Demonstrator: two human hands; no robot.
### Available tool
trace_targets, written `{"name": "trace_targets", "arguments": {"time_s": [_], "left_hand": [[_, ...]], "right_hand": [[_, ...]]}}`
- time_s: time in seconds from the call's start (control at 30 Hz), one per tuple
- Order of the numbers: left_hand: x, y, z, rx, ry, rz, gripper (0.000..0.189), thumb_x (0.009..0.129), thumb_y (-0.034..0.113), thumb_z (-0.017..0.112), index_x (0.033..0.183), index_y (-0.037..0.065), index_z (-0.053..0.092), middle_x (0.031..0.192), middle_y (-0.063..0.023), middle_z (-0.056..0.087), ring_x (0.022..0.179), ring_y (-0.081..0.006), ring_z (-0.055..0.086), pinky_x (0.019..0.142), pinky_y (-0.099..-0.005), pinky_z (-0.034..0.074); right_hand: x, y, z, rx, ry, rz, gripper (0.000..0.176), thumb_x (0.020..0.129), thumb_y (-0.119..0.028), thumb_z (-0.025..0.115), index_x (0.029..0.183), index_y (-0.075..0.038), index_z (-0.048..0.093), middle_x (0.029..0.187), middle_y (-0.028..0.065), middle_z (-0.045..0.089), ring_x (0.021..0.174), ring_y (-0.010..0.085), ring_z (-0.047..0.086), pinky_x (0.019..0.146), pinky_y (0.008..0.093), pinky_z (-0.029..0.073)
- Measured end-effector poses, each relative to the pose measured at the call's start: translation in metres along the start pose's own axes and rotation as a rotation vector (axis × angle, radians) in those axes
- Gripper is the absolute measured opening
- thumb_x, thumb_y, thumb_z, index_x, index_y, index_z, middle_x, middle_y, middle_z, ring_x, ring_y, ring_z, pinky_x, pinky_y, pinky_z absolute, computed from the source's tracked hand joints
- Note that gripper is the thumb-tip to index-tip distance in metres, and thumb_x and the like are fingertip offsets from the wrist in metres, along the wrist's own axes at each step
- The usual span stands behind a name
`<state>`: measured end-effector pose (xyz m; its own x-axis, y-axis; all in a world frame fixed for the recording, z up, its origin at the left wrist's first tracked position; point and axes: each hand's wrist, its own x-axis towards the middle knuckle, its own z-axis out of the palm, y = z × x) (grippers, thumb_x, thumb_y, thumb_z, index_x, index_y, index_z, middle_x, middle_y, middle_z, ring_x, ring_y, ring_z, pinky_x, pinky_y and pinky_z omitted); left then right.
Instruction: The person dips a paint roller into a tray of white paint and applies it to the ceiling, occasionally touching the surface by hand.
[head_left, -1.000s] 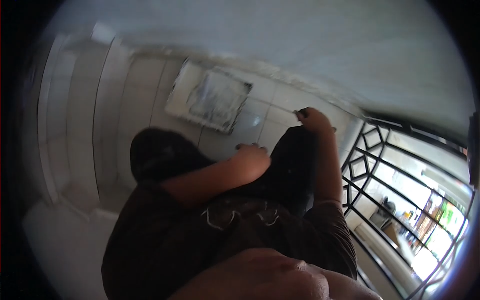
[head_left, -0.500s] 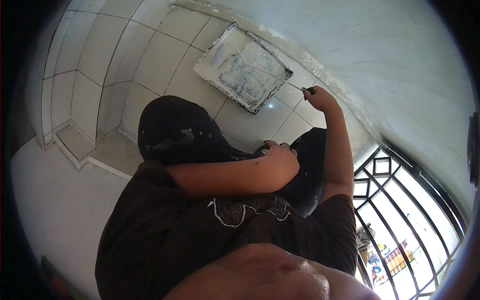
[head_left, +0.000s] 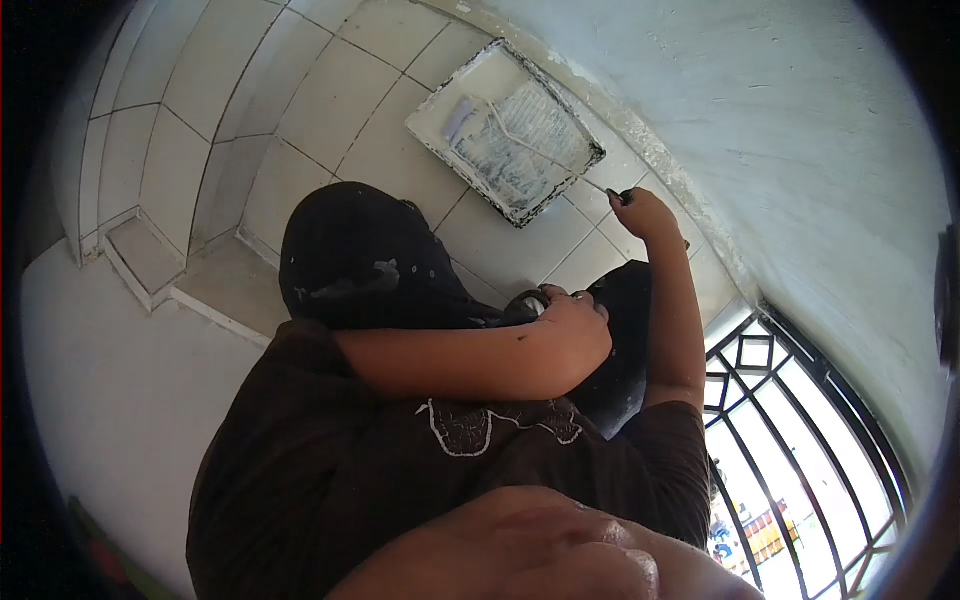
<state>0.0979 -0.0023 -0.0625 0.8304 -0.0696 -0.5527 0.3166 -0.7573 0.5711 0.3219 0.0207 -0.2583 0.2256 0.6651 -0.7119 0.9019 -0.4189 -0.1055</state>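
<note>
My right hand (head_left: 645, 212) is closed around the dark handle end of a paint roller. Its thin metal rod (head_left: 560, 165) reaches over a paint-covered tray (head_left: 435, 145) on the tiled floor. The pale roller head (head_left: 461, 118) lies inside the tray on its left side, among white paint smears. Across my body, my left hand (head_left: 575, 312) has its fingers curled between my dark-clad knees. They touch a small round object (head_left: 527, 304), dark-rimmed with a pale middle, which I cannot make out.
A pale painted wall (head_left: 760, 120) with a rough lower edge runs along the right. Tiled steps (head_left: 190, 80) rise at the left, beside a white surface (head_left: 100, 370). A black metal grille (head_left: 800, 440) stands at the lower right, with bright colored things beyond it.
The roller head has moved slightly in the tray, and the rod has shifted with my right hand. The view has shifted a little. More of the round object shows beside my left hand.
</note>
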Motion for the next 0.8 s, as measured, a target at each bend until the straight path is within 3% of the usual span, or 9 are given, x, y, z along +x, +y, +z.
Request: {"name": "trace_targets", "arguments": {"time_s": [0.23,0.33,0.43,0.57,0.6,0.77,0.8], "left_hand": [[-0.005,-0.002,0.001,-0.041,0.014,-0.011,0.031,0.073,0.012,0.067,0.102,-0.001,0.068,0.118,-0.0169,0.056,0.106,-0.0321,0.055,0.081,-0.0541,0.047],[-0.008,0.0,0.005,-0.021,0.051,-0.039,0.029,0.073,0.01,0.066,0.1,-0.001,0.069,0.116,-0.0158,0.056,0.107,-0.0311,0.055,0.079,-0.0521,0.047],[-0.003,0.003,0.008,-0.014,0.087,-0.051,0.025,0.073,0.009,0.065,0.096,0.001,0.069,0.113,-0.0146,0.056,0.107,-0.0305,0.055,0.077,-0.0507,0.048],[-0.01,0.004,-0.001,0.008,0.065,0.005,0.019,0.074,0.01,0.064,0.092,0.006,0.069,0.111,-0.015,0.055,0.106,-0.0305,0.055,0.077,-0.0483,0.049],[-0.012,0.003,-0.004,-0.003,0.077,0.019,0.019,0.075,0.01,0.063,0.093,0.007,0.069,0.112,-0.015,0.055,0.106,-0.0306,0.054,0.077,-0.0479,0.049],[-0.007,-0.001,0.006,0.0,0.185,0.029,0.019,0.077,0.008,0.062,0.096,0.008,0.067,0.108,-0.0162,0.058,0.1,-0.0318,0.058,0.075,-0.0454,0.051],[-0.004,-0.001,0.007,-0.02,0.15,0.011,0.02,0.077,0.007,0.062,0.096,0.007,0.067,0.106,-0.0166,0.06,0.098,-0.0328,0.059,0.076,-0.0451,0.051]], "right_hand": [[-0.01,0.011,-0.002,0.106,-0.063,-0.022,0.05,0.087,-0.048,0.054,0.091,0.0,0.067,0.088,0.021,0.067,0.083,0.0352,0.065,0.075,0.0416,0.05],[-0.025,0.012,-0.008,0.133,-0.054,0.037,0.054,0.089,-0.051,0.047,0.095,-0.002,0.068,0.096,0.0223,0.066,0.095,0.0383,0.062,0.085,0.0446,0.048],[-0.033,0.023,-0.009,0.201,-0.043,0.026,0.053,0.088,-0.052,0.05,0.095,-0.003,0.068,0.093,0.0212,0.067,0.091,0.0365,0.063,0.082,0.0423,0.049],[-0.085,0.039,-0.017,0.425,0.031,0.071,0.053,0.087,-0.053,0.051,0.095,-0.003,0.068,0.09,0.0189,0.067,0.086,0.0328,0.064,0.079,0.0405,0.048],[-0.1,0.043,-0.022,0.472,-0.031,0.105,0.054,0.088,-0.053,0.05,0.098,-0.003,0.068,0.093,0.018,0.067,0.088,0.0308,0.064,0.081,0.0394,0.048],[-0.204,0.074,-0.037,0.718,0.16,0.083,0.052,0.087,-0.048,0.059,0.105,0.0,0.064,0.094,0.0163,0.067,0.089,0.0235,0.064,0.082,0.0341,0.049],[-0.222,0.086,-0.031,0.703,0.174,0.163,0.051,0.087,-0.046,0.06,0.107,0.001,0.062,0.095,0.0161,0.067,0.089,0.0227,0.064,0.081,0.0337,0.049]]}}
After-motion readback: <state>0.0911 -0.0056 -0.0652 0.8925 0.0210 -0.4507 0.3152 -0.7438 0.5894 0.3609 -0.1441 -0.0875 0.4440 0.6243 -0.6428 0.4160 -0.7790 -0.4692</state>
